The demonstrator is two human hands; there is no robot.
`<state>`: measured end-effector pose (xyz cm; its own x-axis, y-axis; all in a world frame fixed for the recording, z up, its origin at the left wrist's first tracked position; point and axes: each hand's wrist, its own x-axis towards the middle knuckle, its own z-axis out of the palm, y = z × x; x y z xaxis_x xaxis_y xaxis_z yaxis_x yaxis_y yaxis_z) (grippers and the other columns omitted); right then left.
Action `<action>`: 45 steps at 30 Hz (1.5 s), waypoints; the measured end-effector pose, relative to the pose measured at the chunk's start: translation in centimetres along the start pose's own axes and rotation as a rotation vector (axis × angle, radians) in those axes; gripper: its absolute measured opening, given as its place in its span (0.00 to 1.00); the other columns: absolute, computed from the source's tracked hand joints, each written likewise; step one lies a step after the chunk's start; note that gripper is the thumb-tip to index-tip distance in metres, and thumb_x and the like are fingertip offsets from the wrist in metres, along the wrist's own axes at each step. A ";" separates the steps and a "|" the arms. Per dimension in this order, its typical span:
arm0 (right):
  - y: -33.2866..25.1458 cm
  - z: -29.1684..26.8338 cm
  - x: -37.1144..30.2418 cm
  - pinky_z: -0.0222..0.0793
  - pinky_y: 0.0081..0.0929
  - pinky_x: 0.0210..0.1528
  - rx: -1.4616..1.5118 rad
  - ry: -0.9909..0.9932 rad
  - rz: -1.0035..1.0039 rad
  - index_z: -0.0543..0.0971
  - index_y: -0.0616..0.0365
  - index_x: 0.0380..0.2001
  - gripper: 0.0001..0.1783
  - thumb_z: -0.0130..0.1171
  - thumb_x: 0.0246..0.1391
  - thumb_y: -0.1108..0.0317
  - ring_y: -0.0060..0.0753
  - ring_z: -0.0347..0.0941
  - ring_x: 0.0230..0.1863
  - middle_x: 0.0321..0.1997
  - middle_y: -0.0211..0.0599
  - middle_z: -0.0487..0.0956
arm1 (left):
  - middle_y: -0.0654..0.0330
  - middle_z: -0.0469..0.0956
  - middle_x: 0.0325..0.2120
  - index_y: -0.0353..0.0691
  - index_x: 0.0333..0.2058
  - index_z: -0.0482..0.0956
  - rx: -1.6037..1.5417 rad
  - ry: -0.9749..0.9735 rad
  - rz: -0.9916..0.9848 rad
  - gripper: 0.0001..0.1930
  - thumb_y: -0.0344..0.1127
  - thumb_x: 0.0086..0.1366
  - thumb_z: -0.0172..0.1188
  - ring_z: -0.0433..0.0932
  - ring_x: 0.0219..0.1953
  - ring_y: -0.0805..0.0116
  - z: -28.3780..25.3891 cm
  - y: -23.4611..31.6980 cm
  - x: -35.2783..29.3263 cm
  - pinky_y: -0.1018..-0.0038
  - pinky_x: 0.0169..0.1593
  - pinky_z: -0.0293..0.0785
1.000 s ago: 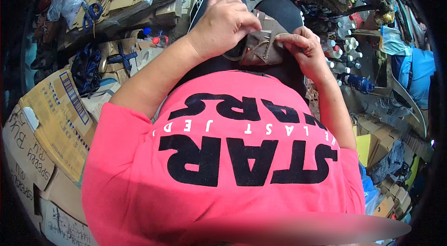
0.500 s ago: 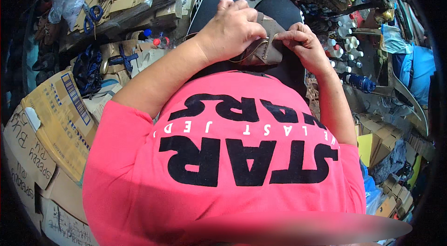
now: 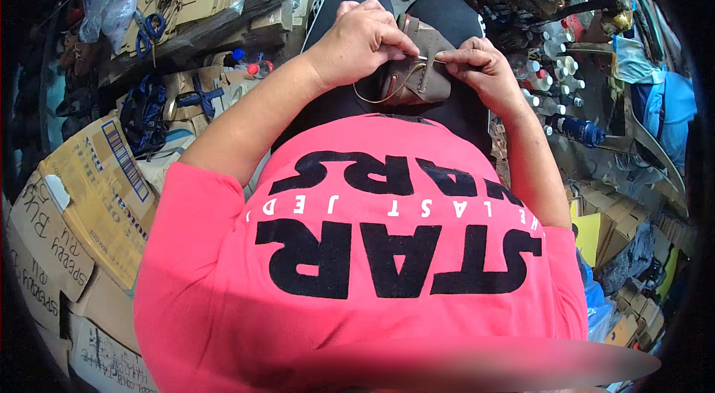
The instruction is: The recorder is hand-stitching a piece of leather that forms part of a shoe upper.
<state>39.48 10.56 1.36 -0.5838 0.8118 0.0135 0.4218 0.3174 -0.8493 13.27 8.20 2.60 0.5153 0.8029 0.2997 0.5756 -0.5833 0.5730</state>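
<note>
Resting: brown shoe piece (image 3: 430, 39) near lap's (image 3: 441, 10) knee-side edge, thighs likely bracing it, freeing both hands | right hand (image 3: 482, 67): pinching thin cord (image 3: 407, 81), presumably for control | left hand (image 3: 363, 37): close by, cannot tell whether pinching

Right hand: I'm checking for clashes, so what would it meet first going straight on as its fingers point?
The right hand would probably meet the brown shoe first, with the left hand beyond; depth is unclear.
</note>
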 end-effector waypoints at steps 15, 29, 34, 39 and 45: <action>-1.0 1.3 0.5 0.69 0.24 0.39 0.104 0.110 0.186 0.86 0.50 0.33 0.12 0.71 0.41 0.68 0.25 0.72 0.32 0.27 0.32 0.81 | 0.69 0.78 0.25 0.47 0.31 0.80 -0.076 0.122 -0.188 0.10 0.32 0.48 0.68 0.73 0.38 0.67 3.0 1.4 -0.2 0.67 0.48 0.59; -2.3 -2.6 -1.0 0.64 0.26 0.45 -0.003 -0.005 0.242 0.80 0.57 0.34 0.08 0.62 0.49 0.69 0.26 0.72 0.36 0.28 0.35 0.77 | 0.65 0.74 0.27 0.46 0.30 0.78 0.017 -0.012 -0.208 0.03 0.33 0.55 0.63 0.73 0.38 0.66 -1.3 2.6 -0.6 0.68 0.46 0.58; -5.8 -3.4 -0.3 0.55 0.40 0.56 -0.582 -0.102 0.011 0.80 0.50 0.37 0.10 0.56 0.51 0.66 0.41 0.74 0.42 0.32 0.35 0.78 | 0.61 0.76 0.27 0.46 0.33 0.74 0.272 -0.249 -0.111 0.03 0.35 0.60 0.57 0.76 0.38 0.62 -1.8 3.9 1.2 0.63 0.45 0.59; -4.9 -2.2 0.8 0.60 0.40 0.49 -0.574 -0.190 -0.102 0.78 0.50 0.33 0.06 0.55 0.52 0.65 0.42 0.74 0.42 0.33 0.34 0.79 | 0.60 0.76 0.24 0.47 0.33 0.73 0.429 -0.285 -0.021 0.03 0.31 0.59 0.53 0.77 0.36 0.61 -1.4 4.5 2.1 0.63 0.45 0.60; -5.7 -1.4 1.2 0.62 0.40 0.47 -0.814 -0.214 -0.176 0.76 0.49 0.31 0.04 0.54 0.51 0.68 0.41 0.72 0.43 0.33 0.32 0.77 | 0.63 0.77 0.26 0.48 0.35 0.73 0.435 -0.314 0.090 0.09 0.28 0.55 0.52 0.77 0.38 0.64 -1.7 3.4 1.2 0.63 0.47 0.60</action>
<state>37.30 10.42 6.93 -0.7709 0.6341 -0.0596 0.6316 0.7490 -0.2001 14.77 7.37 6.17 0.7011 0.7111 0.0526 0.6958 -0.6984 0.1674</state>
